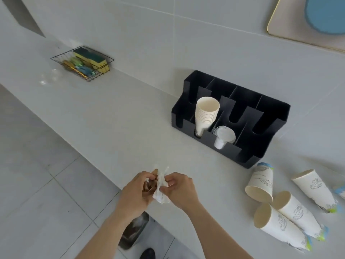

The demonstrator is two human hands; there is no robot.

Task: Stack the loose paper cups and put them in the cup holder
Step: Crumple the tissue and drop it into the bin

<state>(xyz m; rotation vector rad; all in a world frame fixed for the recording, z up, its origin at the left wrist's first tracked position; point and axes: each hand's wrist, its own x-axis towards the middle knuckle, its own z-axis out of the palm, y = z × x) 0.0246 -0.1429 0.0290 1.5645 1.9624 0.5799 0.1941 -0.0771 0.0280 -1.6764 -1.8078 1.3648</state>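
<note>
Several loose paper cups lie on their sides at the right of the white counter (104, 116): one (260, 182) near the holder's corner, two (280, 227) (296, 212) side by side nearer me, one (315, 189) at the far right. The black cup holder (265, 109) stands against the wall with a stack of paper cups (205, 114) in its left slot and clear plastic lids and a small cup (224, 137) beside it. My left hand (136, 193) and my right hand (180, 191) both pinch a crumpled clear plastic wrapper (160, 186) over the counter's front edge.
A wire basket (84, 62) with sponges and brushes sits far left by the wall. A framed picture (308, 21) hangs top right. Below the counter edge are a metal bin (134, 232) and a dark shoe (148, 254) on the tiled floor.
</note>
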